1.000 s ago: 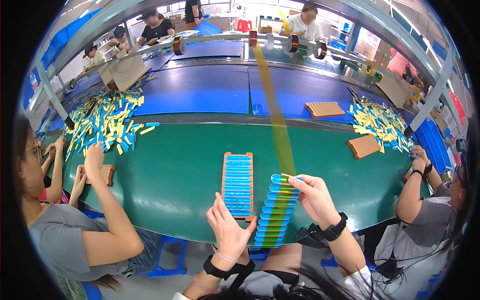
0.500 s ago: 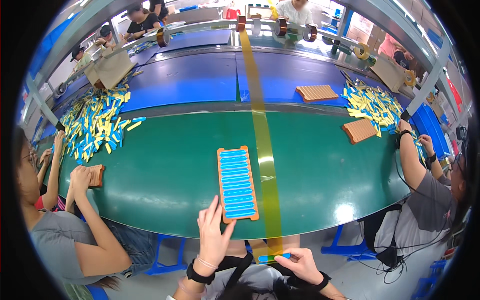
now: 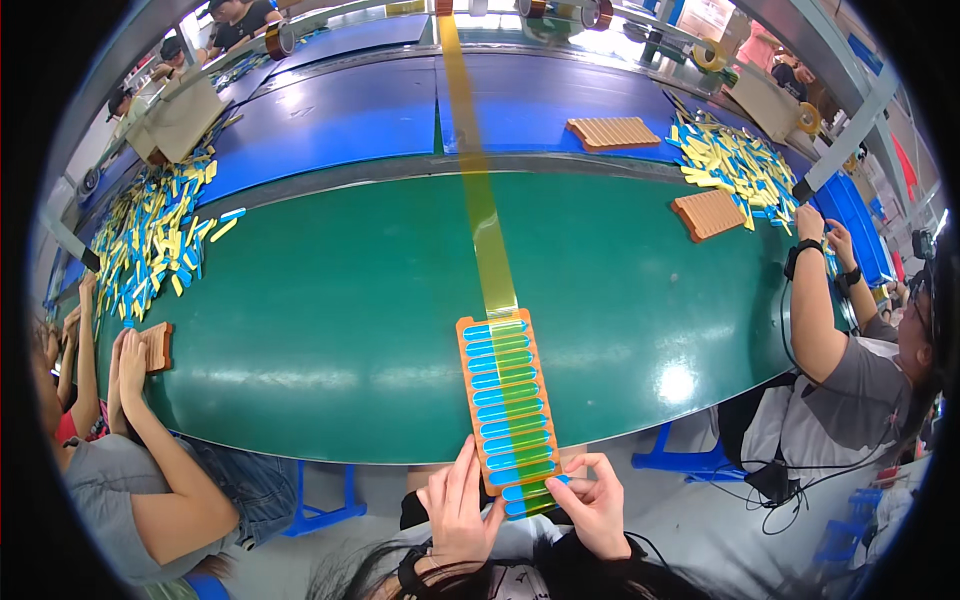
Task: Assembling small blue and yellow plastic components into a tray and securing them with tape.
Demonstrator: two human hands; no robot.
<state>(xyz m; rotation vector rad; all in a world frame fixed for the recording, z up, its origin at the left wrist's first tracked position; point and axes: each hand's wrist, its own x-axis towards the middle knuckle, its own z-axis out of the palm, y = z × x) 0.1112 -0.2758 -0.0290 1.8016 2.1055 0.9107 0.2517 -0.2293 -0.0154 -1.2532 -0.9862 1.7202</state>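
An orange ribbed tray lies aslant at the table's near edge, its near end reaching past that edge. Blue strips lie across it in rows. Clear yellow tape runs down from the far side and passes over the strips' right part. My left hand is closed at the tray's near left corner, fingers along its side and thumb by the near end. Just beyond the tray, my right hand pinches the end of a blue strip under the tape's near end.
Piles of yellow and blue strips lie at left and right. Two more orange trays are at the right; a co-worker's hands hold another at left. A second co-worker sits at right. Tape rolls hang from an overhead rail.
The tray has moved right and nearer, so it now lies under the tape. My left hand moved with it. My right hand, still pinching the strip, is now beside the tray's near end.
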